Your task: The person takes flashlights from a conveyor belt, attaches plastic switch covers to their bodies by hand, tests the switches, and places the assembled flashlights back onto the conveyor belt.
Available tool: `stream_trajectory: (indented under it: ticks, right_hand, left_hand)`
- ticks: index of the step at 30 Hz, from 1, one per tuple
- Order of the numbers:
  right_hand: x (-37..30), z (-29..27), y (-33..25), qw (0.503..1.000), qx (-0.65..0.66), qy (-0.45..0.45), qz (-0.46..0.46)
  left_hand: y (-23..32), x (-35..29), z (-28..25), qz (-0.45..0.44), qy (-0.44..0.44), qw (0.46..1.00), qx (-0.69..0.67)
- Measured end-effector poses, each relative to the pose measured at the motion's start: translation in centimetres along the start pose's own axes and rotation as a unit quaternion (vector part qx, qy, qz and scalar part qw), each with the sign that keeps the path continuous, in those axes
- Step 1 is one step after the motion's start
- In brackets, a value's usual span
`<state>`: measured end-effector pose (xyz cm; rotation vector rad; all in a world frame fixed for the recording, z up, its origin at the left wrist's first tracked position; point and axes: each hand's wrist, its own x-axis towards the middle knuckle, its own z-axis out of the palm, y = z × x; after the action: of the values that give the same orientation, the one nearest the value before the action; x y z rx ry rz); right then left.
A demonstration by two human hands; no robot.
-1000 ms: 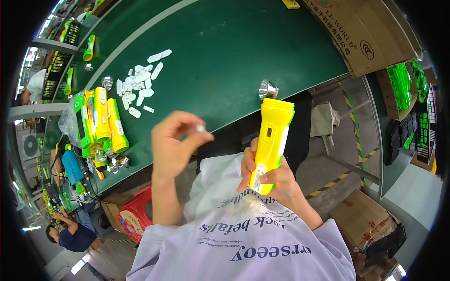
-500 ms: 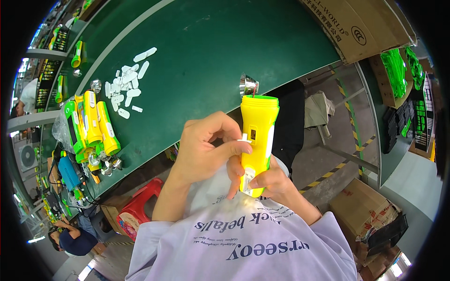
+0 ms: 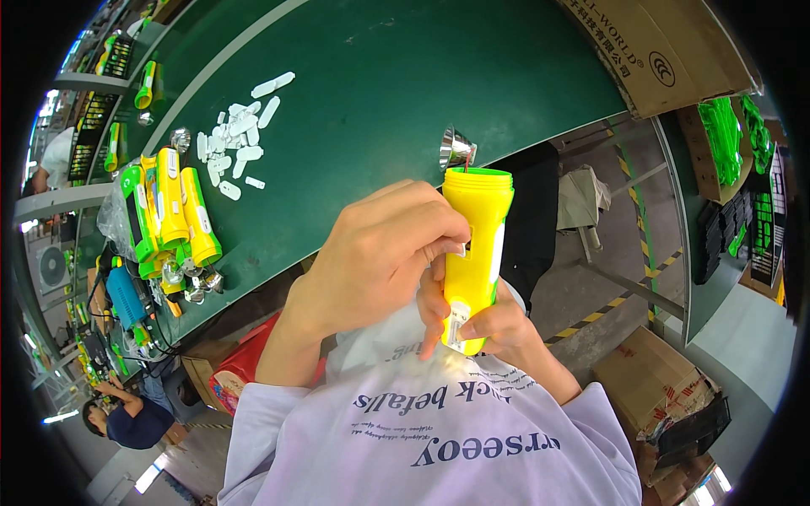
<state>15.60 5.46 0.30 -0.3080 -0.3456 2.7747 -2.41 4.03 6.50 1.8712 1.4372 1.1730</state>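
My right hand (image 3: 499,322) is wrapped round the lower part of a yellow flashlight body (image 3: 477,228) with green edges, held upright before my chest. A shiny cone reflector (image 3: 456,149) hangs by a thin red wire at its open top rim. The fingers of my left hand (image 3: 380,253) pinch a small white plastic piece (image 3: 461,249) against the flashlight's side, by the slot there. Those fingers mostly cover both slot and piece. On the green table, a pile of flat white plastic pieces (image 3: 242,126) lies beyond my left hand.
Several yellow-green flashlights (image 3: 171,207) with reflectors lie at the table's left, near a blue tool (image 3: 125,299). A cardboard box (image 3: 675,63) stands at the far right. Below left is a red stool (image 3: 240,367); another person (image 3: 139,417) sits beyond it.
My left hand has moved in to the flashlight's side, bringing the white piece to the slot and covering it. The right hand keeps its hold on the flashlight.
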Motion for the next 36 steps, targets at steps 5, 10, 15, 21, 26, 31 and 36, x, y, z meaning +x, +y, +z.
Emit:
stream_trajectory:
  ticks: [5, 10, 15, 21, 26, 31, 36]
  right_hand:
    - [0.0, 0.0, 0.1, 1.0, 0.009, 0.002, 0.003]
    - [-0.1, 0.1, 0.0, 1.0, 0.011, 0.016, 0.011]
    - [-0.3, 0.2, 0.1, 1.0, 0.009, 0.01, 0.01]
    - [-0.4, 0.5, 0.2, 0.999, -0.017, 0.037, 0.01]
    - [-0.8, 1.0, -0.2, 0.995, -0.044, 0.078, 0.043]
    - [-1.1, 0.8, 0.4, 0.992, -0.035, 0.114, 0.031]
    - [-0.9, 0.3, 0.9, 0.998, -0.037, 0.049, 0.034]
  left_hand:
    - [-0.2, -0.3, 0.3, -0.015, 0.013, 1.0, -0.008]
    - [-0.2, -0.7, 0.8, -0.034, 0.04, 0.999, -0.009]
    - [0.0, -0.7, 1.0, -0.055, 0.077, 0.995, -0.012]
    - [-0.2, -1.1, 1.3, 0.043, 0.09, 0.991, 0.088]
    - [0.3, -2.0, 2.3, 0.043, 0.121, 0.984, 0.123]
    - [-0.7, -2.8, 2.5, 0.027, 0.061, 0.991, 0.113]
    - [-1.2, -3.5, 4.7, -0.322, 0.03, 0.781, -0.534]
